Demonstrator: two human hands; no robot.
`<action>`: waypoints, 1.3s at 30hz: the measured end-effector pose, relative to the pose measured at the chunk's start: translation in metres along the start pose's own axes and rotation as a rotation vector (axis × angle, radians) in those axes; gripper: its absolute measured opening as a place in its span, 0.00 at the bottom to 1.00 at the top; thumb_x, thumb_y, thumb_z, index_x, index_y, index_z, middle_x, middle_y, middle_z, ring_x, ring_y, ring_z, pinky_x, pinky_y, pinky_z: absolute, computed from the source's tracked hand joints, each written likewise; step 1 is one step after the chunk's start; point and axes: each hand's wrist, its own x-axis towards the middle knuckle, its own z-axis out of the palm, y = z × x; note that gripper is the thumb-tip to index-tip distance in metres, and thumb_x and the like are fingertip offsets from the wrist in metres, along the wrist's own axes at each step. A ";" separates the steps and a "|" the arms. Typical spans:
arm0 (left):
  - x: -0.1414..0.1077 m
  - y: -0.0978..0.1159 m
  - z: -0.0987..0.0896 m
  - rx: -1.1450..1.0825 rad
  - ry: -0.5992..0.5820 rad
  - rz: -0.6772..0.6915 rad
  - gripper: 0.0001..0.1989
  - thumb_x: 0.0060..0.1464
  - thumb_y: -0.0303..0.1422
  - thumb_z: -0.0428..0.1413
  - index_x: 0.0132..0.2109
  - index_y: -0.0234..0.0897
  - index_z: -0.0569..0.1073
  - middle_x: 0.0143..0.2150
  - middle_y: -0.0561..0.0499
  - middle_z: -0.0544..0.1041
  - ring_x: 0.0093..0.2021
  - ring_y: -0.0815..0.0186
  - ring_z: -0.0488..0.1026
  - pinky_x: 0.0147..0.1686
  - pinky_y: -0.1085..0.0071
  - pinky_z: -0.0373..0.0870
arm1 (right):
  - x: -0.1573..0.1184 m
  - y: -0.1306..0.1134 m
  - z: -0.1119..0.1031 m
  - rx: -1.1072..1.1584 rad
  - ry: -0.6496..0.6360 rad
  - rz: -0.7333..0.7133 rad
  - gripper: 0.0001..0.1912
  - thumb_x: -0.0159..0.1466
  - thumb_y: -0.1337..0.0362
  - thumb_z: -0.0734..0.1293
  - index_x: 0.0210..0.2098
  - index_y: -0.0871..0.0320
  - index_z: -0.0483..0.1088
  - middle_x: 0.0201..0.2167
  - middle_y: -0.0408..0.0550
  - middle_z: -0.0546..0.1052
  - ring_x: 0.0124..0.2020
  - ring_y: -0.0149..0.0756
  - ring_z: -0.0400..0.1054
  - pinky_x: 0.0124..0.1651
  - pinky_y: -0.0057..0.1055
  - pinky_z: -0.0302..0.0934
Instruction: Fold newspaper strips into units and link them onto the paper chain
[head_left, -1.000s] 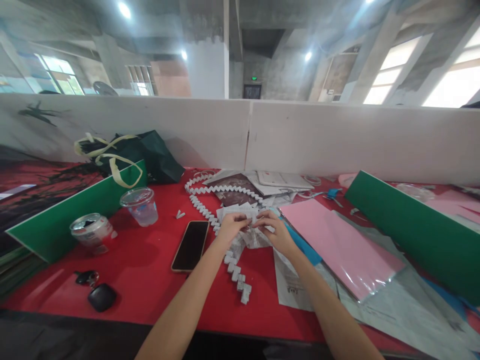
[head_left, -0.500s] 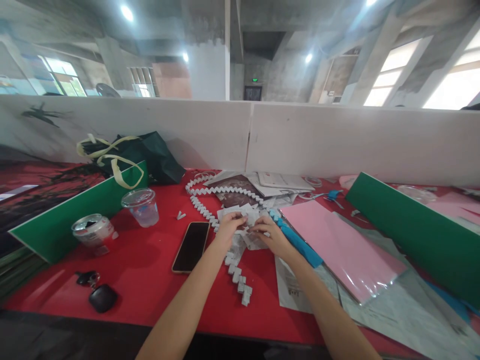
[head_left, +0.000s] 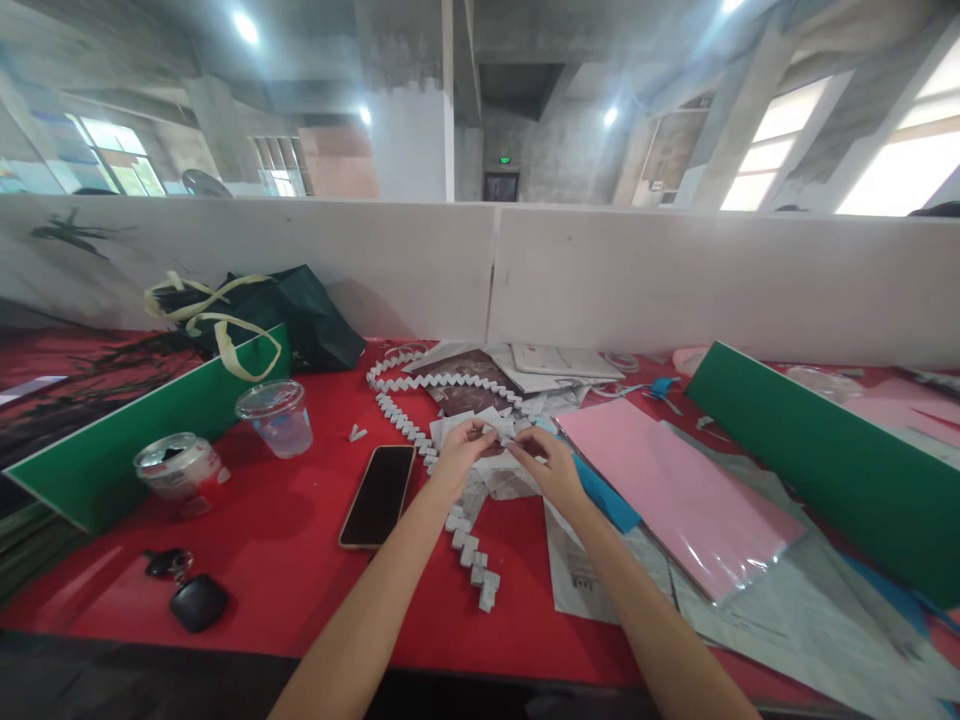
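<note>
My left hand (head_left: 463, 450) and my right hand (head_left: 546, 458) meet over a heap of loose paper pieces (head_left: 514, 482) at the middle of the red table. Both pinch a small piece of whitish paper (head_left: 504, 437) between their fingertips; its exact shape is too small to make out. A zigzag chain of folded paper (head_left: 405, 425) winds around behind and left of my hands. Its near end, a folded paper strip (head_left: 472, 555), runs out toward me below the left wrist. Part of the chain and heap is hidden under my hands.
Left lie a phone (head_left: 377, 497), a plastic cup (head_left: 276, 420), a can (head_left: 181, 472), keys with a black fob (head_left: 196, 600) and a V-shaped paper bit (head_left: 357, 433). Right lies a pink folder (head_left: 675, 490) on papers. Green boards (head_left: 832, 460) flank both sides; a dark bag (head_left: 307, 315) stands behind.
My hands have come closer together, and the fingertips now meet on the small paper piece. The right hand has turned slightly inward. The whole view has shifted a little.
</note>
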 end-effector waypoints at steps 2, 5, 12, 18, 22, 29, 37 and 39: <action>0.000 0.000 0.000 -0.021 0.002 0.006 0.20 0.33 0.36 0.68 0.32 0.32 0.69 0.26 0.56 0.72 0.27 0.71 0.73 0.39 0.68 0.72 | 0.000 0.001 0.000 0.044 0.014 0.013 0.10 0.59 0.57 0.65 0.35 0.56 0.66 0.29 0.44 0.71 0.29 0.32 0.65 0.32 0.28 0.61; 0.000 0.000 0.000 -0.033 0.008 -0.006 0.20 0.33 0.35 0.68 0.32 0.33 0.68 0.26 0.56 0.73 0.27 0.70 0.74 0.40 0.67 0.72 | 0.001 0.001 0.000 0.050 0.017 0.026 0.10 0.59 0.57 0.65 0.36 0.56 0.65 0.30 0.45 0.71 0.29 0.33 0.66 0.32 0.28 0.61; -0.004 -0.001 0.002 -0.008 0.002 -0.003 0.18 0.32 0.31 0.67 0.29 0.33 0.66 0.26 0.55 0.74 0.29 0.68 0.75 0.41 0.66 0.72 | 0.001 0.002 0.000 -0.013 0.057 0.034 0.09 0.60 0.58 0.64 0.35 0.58 0.67 0.28 0.45 0.72 0.27 0.32 0.66 0.31 0.28 0.61; -0.003 -0.005 0.002 0.005 0.001 0.022 0.18 0.31 0.30 0.67 0.27 0.33 0.66 0.26 0.54 0.76 0.28 0.68 0.74 0.39 0.65 0.72 | 0.001 0.008 0.002 -0.028 0.058 0.024 0.09 0.60 0.58 0.63 0.34 0.58 0.66 0.28 0.46 0.71 0.28 0.32 0.66 0.31 0.27 0.60; -0.002 -0.007 0.001 -0.026 0.008 0.006 0.18 0.30 0.30 0.68 0.27 0.33 0.65 0.27 0.54 0.76 0.28 0.68 0.74 0.40 0.65 0.72 | 0.001 0.009 0.003 -0.024 0.056 0.021 0.09 0.61 0.58 0.63 0.34 0.58 0.66 0.28 0.45 0.71 0.28 0.32 0.65 0.31 0.27 0.60; -0.003 -0.007 0.003 0.122 0.054 0.118 0.17 0.34 0.28 0.66 0.32 0.34 0.68 0.22 0.55 0.74 0.25 0.69 0.73 0.32 0.71 0.70 | 0.000 0.008 0.004 -0.020 0.052 0.024 0.09 0.60 0.57 0.63 0.33 0.57 0.66 0.28 0.45 0.71 0.27 0.32 0.66 0.30 0.27 0.61; -0.004 0.001 0.003 0.205 0.104 0.245 0.20 0.37 0.25 0.62 0.40 0.36 0.67 0.26 0.55 0.75 0.27 0.70 0.72 0.30 0.75 0.67 | -0.001 0.005 0.005 0.132 -0.027 0.155 0.11 0.59 0.55 0.65 0.32 0.58 0.67 0.24 0.43 0.71 0.25 0.33 0.68 0.31 0.28 0.63; -0.004 0.005 0.003 0.194 0.118 0.254 0.20 0.37 0.25 0.62 0.40 0.35 0.66 0.26 0.54 0.75 0.28 0.69 0.72 0.31 0.75 0.67 | -0.001 0.002 0.004 0.189 -0.022 0.159 0.11 0.59 0.56 0.64 0.30 0.58 0.67 0.25 0.44 0.71 0.26 0.33 0.69 0.32 0.29 0.64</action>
